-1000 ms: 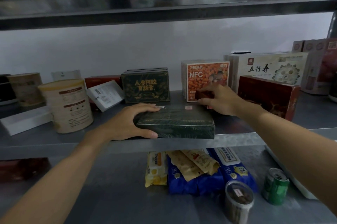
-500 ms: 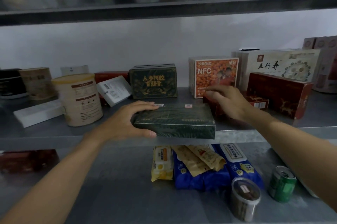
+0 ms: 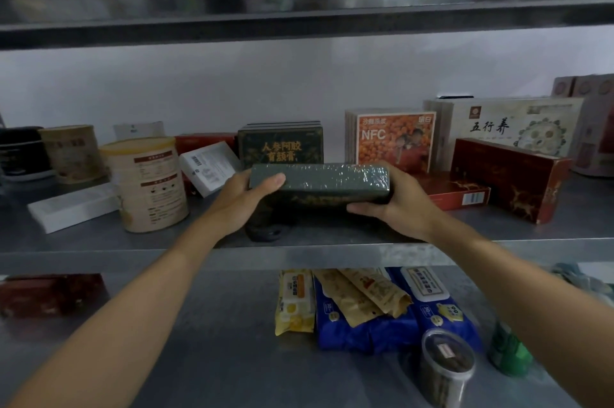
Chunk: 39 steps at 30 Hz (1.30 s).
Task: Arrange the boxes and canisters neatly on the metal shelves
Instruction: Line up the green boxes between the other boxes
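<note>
Dark green shrink-wrapped box (image 3: 319, 183) held up off middle shelf (image 3: 332, 254), tilted on edge, near front centre. Left hand (image 3: 244, 199) grips its left end, thumb across face; right hand (image 3: 397, 199) grips right end, fingers curled underneath. Behind: upright green box with gold script (image 3: 280, 146), orange NFC box (image 3: 395, 140). Left: cream canister (image 3: 146, 183). Right: flat red box (image 3: 455, 190), taller dark red box (image 3: 508, 176).

Box (image 3: 319, 180) above shelf (image 3: 332, 254) front, canister (image 3: 149, 185) to its left, upright boxes (image 3: 395, 141) behind, packets (image 3: 362, 314) below
</note>
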Available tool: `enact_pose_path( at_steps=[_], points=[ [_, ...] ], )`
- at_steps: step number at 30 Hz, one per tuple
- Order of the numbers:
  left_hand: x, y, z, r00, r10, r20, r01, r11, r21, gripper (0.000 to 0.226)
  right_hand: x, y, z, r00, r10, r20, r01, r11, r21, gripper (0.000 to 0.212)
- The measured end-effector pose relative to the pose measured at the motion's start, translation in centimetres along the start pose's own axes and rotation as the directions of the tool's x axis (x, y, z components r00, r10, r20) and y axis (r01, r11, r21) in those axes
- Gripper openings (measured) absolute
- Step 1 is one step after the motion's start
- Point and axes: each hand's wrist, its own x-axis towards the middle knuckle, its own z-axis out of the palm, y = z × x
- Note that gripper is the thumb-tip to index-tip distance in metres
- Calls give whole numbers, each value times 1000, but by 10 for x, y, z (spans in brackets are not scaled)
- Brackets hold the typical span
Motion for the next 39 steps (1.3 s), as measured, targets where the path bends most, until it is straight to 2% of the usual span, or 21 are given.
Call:
enact_pose_path(
  at_steps=[4,7,9,11,13,17,20,25,30,39],
  points=[
    [4,-8,-7,980,90,-175,-76,993,85,40,12,1,5,995,35,-94,-33,999,25,63],
    [7,-18,-18,962,30,-273,0,994,109,25,21,1,11,987,45,-156,-42,999,25,59],
    [7,-25,-25,976,-28,-215,69,980,188,25,29,1,15,982,61,-178,-60,998,10,58],
    [5,-30,-29,993,-59,-106,95,924,371,40,39,1,22,979,88,-182,-88,996,11,61],
    [2,-33,-31,993,-113,-44,121,870,479,50,49,0,30,974,103,-199,-104,995,9,58],
    [6,-39,-33,970,-244,-5,203,795,571,61,67,-1,48,966,102,-239,-95,995,37,52],
    [8,-41,-30,966,-260,-10,196,702,685,70,74,7,58,966,53,-253,-47,998,31,53],
    [10,-41,-29,961,-276,-30,215,671,709,77,85,20,64,970,48,-238,-49,999,-1,60],
    [10,-41,-29,952,-303,-47,238,636,734,80,90,23,69,986,94,-135,-98,995,-20,96],
    [10,-47,-29,949,-311,-58,247,615,749,85,107,24,78,963,215,-163,-241,956,-168,72]
  ],
)
